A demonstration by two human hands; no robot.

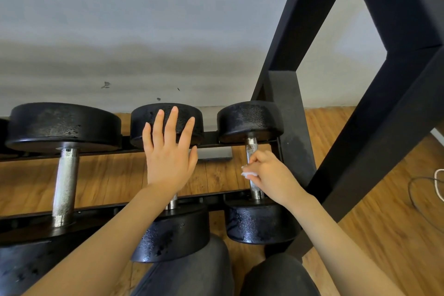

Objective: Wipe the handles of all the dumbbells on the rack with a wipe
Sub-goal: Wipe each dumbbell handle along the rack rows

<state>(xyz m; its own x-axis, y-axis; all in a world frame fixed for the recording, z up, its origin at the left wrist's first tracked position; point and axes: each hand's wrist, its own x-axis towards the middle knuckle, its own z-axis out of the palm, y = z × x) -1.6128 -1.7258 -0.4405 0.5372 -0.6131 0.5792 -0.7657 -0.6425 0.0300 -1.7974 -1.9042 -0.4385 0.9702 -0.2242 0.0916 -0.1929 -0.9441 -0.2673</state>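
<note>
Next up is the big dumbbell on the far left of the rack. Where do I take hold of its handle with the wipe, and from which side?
Probably mid-handle, on the bare metal bar of the left dumbbell between its two black heads. It lies front to back across the rack rails, so come from above and curl the fingers with the wipe around it. The right hand holds the wipe now.

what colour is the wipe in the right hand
White; the wipe shows best in the head view, pinched in the right hand.

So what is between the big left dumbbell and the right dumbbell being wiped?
In the head view, a middle dumbbell, with the open left hand over its handle.
</note>
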